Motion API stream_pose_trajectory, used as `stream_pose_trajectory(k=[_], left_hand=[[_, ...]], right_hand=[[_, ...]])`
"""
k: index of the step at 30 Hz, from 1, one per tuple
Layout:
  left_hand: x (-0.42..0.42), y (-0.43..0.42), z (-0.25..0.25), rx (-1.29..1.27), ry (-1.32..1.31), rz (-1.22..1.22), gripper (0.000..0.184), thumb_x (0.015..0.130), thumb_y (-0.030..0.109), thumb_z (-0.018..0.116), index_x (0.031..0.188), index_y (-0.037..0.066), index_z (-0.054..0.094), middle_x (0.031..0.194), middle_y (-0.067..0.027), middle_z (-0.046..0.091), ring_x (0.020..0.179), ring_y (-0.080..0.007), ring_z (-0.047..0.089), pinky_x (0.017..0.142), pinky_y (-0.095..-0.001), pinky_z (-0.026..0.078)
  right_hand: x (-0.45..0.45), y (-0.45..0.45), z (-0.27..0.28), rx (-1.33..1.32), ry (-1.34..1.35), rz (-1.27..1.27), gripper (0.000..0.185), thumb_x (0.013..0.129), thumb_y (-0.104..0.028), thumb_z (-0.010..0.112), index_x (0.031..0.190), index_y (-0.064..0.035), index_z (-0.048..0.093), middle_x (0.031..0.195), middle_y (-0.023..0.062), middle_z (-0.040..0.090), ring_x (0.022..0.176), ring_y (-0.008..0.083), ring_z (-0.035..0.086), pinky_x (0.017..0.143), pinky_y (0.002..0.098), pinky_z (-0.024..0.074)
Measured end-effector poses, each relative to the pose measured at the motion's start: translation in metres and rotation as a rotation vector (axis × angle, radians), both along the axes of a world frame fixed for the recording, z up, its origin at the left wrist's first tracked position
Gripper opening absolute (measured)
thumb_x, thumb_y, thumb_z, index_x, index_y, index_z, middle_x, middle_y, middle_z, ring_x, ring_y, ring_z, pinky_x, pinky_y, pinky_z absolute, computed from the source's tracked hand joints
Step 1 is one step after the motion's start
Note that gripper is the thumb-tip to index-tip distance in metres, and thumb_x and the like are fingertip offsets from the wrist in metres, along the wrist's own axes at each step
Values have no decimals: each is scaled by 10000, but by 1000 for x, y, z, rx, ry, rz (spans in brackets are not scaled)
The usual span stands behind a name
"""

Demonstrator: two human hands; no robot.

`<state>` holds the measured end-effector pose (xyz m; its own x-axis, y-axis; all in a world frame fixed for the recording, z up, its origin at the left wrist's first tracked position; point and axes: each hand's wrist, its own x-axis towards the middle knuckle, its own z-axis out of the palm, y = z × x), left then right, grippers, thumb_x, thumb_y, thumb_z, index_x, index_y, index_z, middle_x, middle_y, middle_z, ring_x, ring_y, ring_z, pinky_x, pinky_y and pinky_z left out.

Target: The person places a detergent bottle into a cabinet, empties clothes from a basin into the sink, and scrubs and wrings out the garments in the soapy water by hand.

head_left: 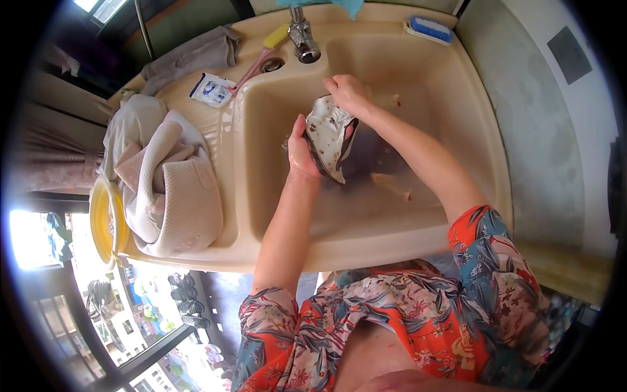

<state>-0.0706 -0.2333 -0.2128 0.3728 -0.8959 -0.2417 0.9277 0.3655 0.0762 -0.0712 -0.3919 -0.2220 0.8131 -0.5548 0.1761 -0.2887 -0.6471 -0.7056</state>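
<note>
A wet white cloth item (328, 134) with brown spots and a dark edge hangs between my hands over the beige sink basin (274, 189). On its left side my left hand (302, 150) holds it, the thumb pointing up and the other fingers hidden behind the cloth. At its top edge my right hand (348, 93) is closed on it with bent fingers. Below, murky water (405, 176) stands in the basin, and a pale object with a reddish end (392, 185) lies in it.
The faucet (304, 42) rises behind the basin. A yellow-headed brush (275, 37), a white-and-blue packet (212, 89) and a grey cloth (196, 59) lie at the back left. White fabric (176, 196) and a yellow basin (103, 222) are left. A blue brush (430, 30) sits back right.
</note>
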Motion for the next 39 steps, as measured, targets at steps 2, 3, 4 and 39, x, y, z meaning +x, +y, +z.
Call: stream_pose_trajectory(k=[2,3,4,39], left_hand=[[10,-1,-23,-29,-38,47,502,884,383,284,1228,29,371,1186,-164,455,1082,-320,444,898,-451,371],[14,-1,-32,-43,-59,67,504,885,387,277,1234,35,366,1192,-167,450,1088,-320,440,906,-447,363],[7,0,-21,-34,-144,32,502,887,390,265,1241,49,364,1198,-159,447,1095,-313,434,914,-443,354],[3,-6,-23,197,-32,133,392,876,392,354,1023,81,543,994,-68,581,920,-231,541,842,-350,412]], right_hand=[[-25,46,24,-22,-79,100,334,812,-319,473,640,-44,551,647,184,550,630,377,540,588,441,429],[-40,72,21,-131,-187,216,323,808,-305,503,637,-30,506,599,192,510,595,366,533,528,416,415],[-49,86,15,-261,-225,241,309,818,-310,483,664,-44,521,610,174,532,586,353,540,531,431,421],[-29,50,-15,-269,-124,185,125,818,-182,482,899,-94,515,841,103,533,745,318,542,585,407,444]])
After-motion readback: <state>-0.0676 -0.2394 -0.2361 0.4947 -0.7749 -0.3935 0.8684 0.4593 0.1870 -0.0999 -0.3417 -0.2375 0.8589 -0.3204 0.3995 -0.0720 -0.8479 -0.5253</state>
